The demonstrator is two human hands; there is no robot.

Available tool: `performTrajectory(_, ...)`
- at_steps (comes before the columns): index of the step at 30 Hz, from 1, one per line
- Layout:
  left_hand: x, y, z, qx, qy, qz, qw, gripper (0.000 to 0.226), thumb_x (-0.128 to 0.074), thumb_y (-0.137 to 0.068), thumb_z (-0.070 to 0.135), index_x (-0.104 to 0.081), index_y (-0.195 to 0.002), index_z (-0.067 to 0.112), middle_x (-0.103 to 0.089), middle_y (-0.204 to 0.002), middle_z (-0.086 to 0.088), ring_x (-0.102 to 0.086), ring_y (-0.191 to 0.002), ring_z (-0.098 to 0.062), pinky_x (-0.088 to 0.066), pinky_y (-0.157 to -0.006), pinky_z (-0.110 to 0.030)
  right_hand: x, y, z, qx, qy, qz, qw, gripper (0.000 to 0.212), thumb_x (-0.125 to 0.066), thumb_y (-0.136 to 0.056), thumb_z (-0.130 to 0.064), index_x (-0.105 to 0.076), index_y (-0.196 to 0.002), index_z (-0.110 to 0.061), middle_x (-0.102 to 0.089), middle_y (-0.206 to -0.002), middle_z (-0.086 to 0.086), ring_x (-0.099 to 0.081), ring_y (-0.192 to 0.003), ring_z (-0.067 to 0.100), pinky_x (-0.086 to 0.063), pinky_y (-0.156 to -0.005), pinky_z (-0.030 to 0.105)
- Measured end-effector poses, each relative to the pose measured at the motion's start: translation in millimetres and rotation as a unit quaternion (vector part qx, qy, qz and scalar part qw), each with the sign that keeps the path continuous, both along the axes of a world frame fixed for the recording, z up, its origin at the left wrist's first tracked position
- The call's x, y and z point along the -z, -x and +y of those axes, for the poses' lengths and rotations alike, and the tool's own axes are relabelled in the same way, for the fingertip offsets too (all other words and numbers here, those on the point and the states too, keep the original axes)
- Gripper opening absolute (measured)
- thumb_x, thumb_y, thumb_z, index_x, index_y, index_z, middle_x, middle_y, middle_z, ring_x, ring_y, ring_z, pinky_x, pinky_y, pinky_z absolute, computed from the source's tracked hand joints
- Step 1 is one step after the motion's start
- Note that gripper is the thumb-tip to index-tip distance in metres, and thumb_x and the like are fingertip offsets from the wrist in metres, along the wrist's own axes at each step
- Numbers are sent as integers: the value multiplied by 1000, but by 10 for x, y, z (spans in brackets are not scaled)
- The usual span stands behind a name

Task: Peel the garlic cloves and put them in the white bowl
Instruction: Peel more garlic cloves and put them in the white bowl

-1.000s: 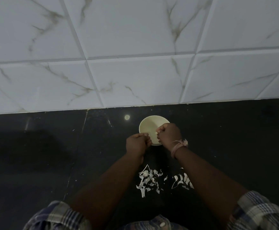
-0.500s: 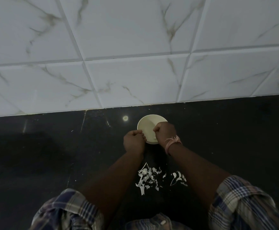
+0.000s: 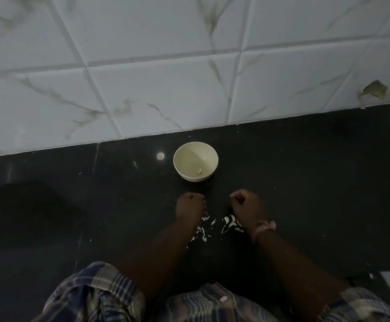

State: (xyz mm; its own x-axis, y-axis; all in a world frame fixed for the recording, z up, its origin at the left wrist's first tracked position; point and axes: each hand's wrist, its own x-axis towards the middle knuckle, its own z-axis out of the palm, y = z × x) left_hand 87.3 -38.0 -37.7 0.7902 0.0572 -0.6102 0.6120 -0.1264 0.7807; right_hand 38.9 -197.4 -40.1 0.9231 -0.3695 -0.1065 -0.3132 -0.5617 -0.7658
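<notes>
White bowl (image 3: 195, 161): stood on black counter (image 3: 305, 182) near tiled wall (image 3: 166, 77); one peeled garlic clove (image 3: 199, 170) lay inside. Left hand (image 3: 190, 209) and right hand (image 3: 247, 209): fingers curled, nearer than the bowl; contents could not be told. Garlic skins (image 3: 215, 225): scattered between the wrists

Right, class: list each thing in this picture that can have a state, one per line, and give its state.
white bowl: upright, one small pale piece inside
left hand: fingers curled, apart from bowl; contents hidden
right hand: fingers curled, apart from bowl; contents hidden
garlic skins: loose, scattered on the dark counter
</notes>
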Motion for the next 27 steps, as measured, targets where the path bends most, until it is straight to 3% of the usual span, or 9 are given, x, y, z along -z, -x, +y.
performTrajectory(2, 98, 89, -77, 59, 1, 16, 998, 28, -46, -101, 1, -57, -77, 12, -57, -70, -6, -55, -57, -18, -47, -56, -22, 91, 137, 24, -74, 60, 21, 995, 9, -64, -94, -10, -73, -97, -11, -70, -95, 1, -62, -86, 14, -38, -72, 10)
performTrajectory(6, 178, 237, -178, 105, -11, -13, 994, 26, -52, -97, 5, -63, -81, 22, -68, -82, -4, -66, -75, -22, -59, -74, -34, 182, 219, 100, -168, 163, 44, 971, 14, -60, -96, -15, -71, -94, -6, -64, -100, 14, -60, -97, 31, -42, -85, 37)
performTrajectory(9, 309, 289, -203, 110, -18, -5, 994, 14, -57, -80, 15, -69, -75, 20, -74, -87, -9, -73, -87, -33, -61, -86, -48, 111, 219, 122, -223, 238, 77, 942, 22, -53, -99, -14, -72, -102, -5, -66, -109, 17, -60, -106, 33, -41, -89, 38)
performTrajectory(12, 591, 284, -197, 86, 28, 21, 996, 11, -59, -76, 6, -69, -78, 8, -73, -81, -21, -73, -77, -39, -62, -72, -46, 75, 190, 147, -256, 279, 128, 917, 24, -48, -99, -10, -69, -109, -3, -65, -117, 18, -59, -114, 34, -39, -100, 38)
performTrajectory(15, 385, 351, -196, 54, 64, 31, 996, 22, -41, -97, -13, -62, -95, -10, -68, -75, -22, -68, -60, -30, -56, -54, -31, 105, 194, 176, -226, 223, 117, 941, 23, -46, -100, -7, -66, -106, 3, -64, -116, 25, -59, -113, 37, -37, -103, 40)
performTrajectory(19, 170, 415, -197, 70, 69, 47, 994, 30, -49, -95, -9, -74, -91, 7, -74, -91, -21, -71, -80, -32, -60, -79, -42, 66, 177, 220, -119, 106, 60, 985, 16, -58, -97, -16, -68, -92, -4, -67, -96, 12, -62, -90, 25, -40, -76, 31)
performTrajectory(21, 27, 461, -178, 51, 104, 51, 992, 25, -57, -95, -7, -75, -102, 7, -75, -89, -16, -73, -74, -25, -63, -68, -34, 17, 187, 248, -84, 28, 34, 996, 11, -62, -96, -19, -70, -92, -12, -68, -89, 1, -61, -81, 11, -42, -69, 21)
performTrajectory(23, -97, 489, -154, 15, 144, 53, 988, 19, -61, -96, -2, -74, -109, 4, -75, -88, -15, -72, -69, -21, -60, -58, -27, -47, 210, 279, -57, -38, 27, 997, 10, -64, -96, -19, -73, -96, -16, -70, -90, -5, -62, -82, 2, -46, -71, 15)
performTrajectory(27, -296, 547, -51, -10, 159, -7, 987, 16, -63, -97, 0, -76, -106, 2, -78, -89, -13, -77, -77, -21, -63, -69, -28, -108, 247, 326, -17, -111, -15, 994, 13, -65, -95, -15, -77, -97, -17, -73, -89, -7, -68, -84, 4, -55, -78, 25)
